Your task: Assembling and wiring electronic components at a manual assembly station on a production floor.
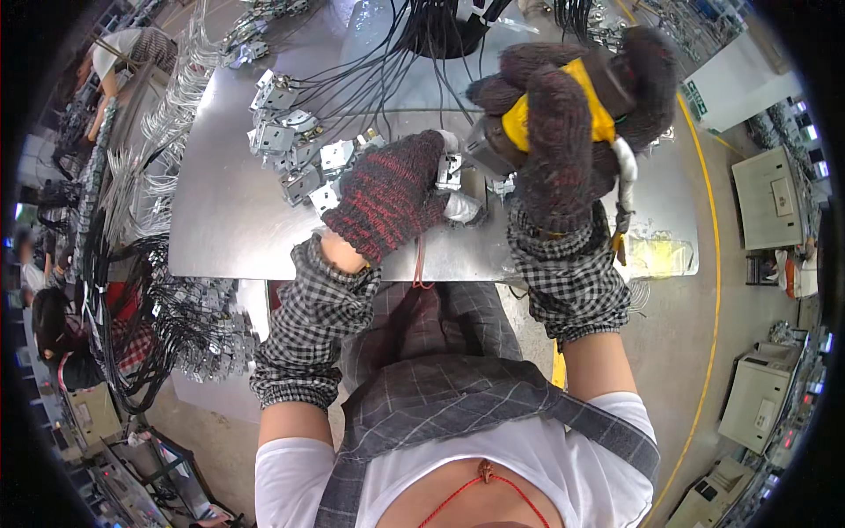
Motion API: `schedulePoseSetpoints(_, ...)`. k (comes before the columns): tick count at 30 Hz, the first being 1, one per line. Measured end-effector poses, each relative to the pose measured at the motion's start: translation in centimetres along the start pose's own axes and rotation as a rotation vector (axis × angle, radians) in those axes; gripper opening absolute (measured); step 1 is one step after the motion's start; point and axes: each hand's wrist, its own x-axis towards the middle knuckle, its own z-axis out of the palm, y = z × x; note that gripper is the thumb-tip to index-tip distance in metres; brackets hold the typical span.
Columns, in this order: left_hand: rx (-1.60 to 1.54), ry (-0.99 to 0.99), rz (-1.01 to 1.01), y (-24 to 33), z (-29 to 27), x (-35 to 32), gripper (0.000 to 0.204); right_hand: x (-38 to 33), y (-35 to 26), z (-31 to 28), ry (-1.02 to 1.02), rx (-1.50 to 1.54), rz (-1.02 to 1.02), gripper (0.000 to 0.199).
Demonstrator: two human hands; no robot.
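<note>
My left hand (387,189), in a dark red-and-black knit glove with taped fingertips, is closed at the table's near side. Its fingers pinch a small silver metal fitting (450,172). In my right hand (559,132), also gloved, is a yellow-and-black power tool (515,125), its dark front end pointing left toward the fitting. The tool's tip seems close to the fitting; whether they touch I cannot tell. A white-taped cord (626,172) hangs beside the right hand. Several silver metal fittings with black cables (275,136) lie left of and beyond my left hand.
The shiny metal table (220,202) has a rounded left side. A bundle of black cables (431,31) fans out at its far side. White wires (167,123) and black cables with metal fittings (207,330) hang at the left. Another person (66,326) is at the far left.
</note>
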Motion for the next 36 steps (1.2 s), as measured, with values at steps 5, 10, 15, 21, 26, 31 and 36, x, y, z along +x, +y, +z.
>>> schedulePoseSetpoints(5, -0.139, 0.026, 0.035, 0.4, -0.6, -0.1, 0.059, 0.0, 2.0, -4.3, 0.228, 0.293, 0.421, 0.064)
schedulePoseSetpoints(10, -0.104, -0.055, -0.018, 0.6, -0.9, 0.1, 0.058, -0.6, -0.9, 1.9, -0.131, -0.17, -0.277, 0.058)
schedulePoseSetpoints(15, -0.041, -0.055, -0.021, -0.3, -0.6, -0.1, 0.066, -0.7, -1.4, 2.5, -0.386, -0.126, -0.281, 0.054)
schedulePoseSetpoints(21, -0.287, 0.455, 0.359, 0.1, -2.8, -1.4, 0.068, -1.5, -1.5, 2.9, -0.351, -0.156, -0.281, 0.053)
schedulePoseSetpoints(26, 0.49, 0.194, -0.139, -2.5, -6.3, -6.6, 0.059, -1.8, -1.5, 4.5, -0.222, -0.443, -0.407, 0.053)
schedulePoseSetpoints(31, 0.695, 0.144, -0.126, -5.2, -5.5, -8.6, 0.051, -1.2, -0.4, -0.9, -0.108, -0.158, -0.224, 0.054)
schedulePoseSetpoints(36, -0.222, 0.25, -0.193, -6.1, -7.1, -7.9, 0.044, -1.3, -0.8, 0.2, -0.105, 0.466, 0.189, 0.053)
